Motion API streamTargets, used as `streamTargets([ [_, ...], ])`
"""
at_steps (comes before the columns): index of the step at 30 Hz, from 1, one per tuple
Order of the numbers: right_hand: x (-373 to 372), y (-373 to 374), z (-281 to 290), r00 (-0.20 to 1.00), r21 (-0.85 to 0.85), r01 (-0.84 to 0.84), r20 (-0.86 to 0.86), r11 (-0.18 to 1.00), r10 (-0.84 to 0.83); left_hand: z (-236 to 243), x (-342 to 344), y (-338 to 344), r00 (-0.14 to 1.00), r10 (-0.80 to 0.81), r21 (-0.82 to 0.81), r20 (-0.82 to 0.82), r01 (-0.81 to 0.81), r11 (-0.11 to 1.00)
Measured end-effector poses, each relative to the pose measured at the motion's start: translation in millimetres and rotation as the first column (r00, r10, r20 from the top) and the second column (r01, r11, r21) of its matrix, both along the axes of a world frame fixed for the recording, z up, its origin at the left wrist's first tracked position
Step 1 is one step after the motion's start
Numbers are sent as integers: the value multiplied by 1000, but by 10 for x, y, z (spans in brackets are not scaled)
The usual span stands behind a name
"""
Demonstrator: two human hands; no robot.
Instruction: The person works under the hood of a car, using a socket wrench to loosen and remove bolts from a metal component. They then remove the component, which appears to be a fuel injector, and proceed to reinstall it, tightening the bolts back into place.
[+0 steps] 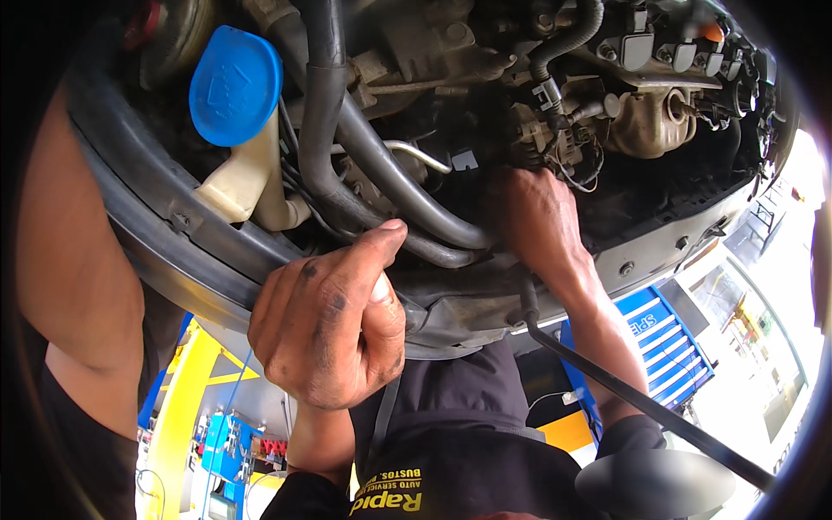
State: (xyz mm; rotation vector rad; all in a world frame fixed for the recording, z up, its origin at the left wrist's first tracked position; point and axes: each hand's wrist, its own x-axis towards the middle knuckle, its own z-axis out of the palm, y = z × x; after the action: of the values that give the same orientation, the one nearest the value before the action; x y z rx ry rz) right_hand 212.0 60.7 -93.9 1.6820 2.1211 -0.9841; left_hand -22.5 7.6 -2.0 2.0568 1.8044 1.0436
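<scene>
My left hand (pixel 325 316) is in front of the engine bay's edge, fingers curled, index tip by the lower black hose (pixel 364 212); what it holds, if anything, is hidden. My right hand (pixel 537 225) reaches into the dark space beside the upper hose (pixel 442 221), below a wired metal component (pixel 563 147); its fingertips are hidden. A blue reservoir cap (pixel 232 82) on a pale plastic neck (pixel 238 178) sits left of the hoses. A thin black hose (pixel 628 394) runs down across my right forearm.
Another person's arm (pixel 82 225) reaches up at the left rim. The curved front edge (pixel 182 251) of the car spans the view. Beyond are a yellow lift post (pixel 186 373), a blue tool chest (pixel 659 338) and a blue wheeled unit (pixel 225 442).
</scene>
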Motion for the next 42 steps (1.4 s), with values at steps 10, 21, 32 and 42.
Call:
streamTargets([
  [10, -15, 46, 30, 994, -20, 25, -106, 999, -27, 145, 23, 65, 992, -69, -189, -102, 49, 981],
  [21, -67, 110, 48, 986, -50, 35, -161, 998, -43, 107, 27, 76, 990, -96, -192, -104, 74, 979],
  [32, -76, 109, 35, 989, -7, 48, -137, 999, -49, 100, 20, 88, 988, -120, -196, -102, 98, 976],
  [42, -78, 140, 101, 992, -41, -6, -124, 999, 1, 95, 24, 75, 989, -122, -182, -83, 105, 978],
])
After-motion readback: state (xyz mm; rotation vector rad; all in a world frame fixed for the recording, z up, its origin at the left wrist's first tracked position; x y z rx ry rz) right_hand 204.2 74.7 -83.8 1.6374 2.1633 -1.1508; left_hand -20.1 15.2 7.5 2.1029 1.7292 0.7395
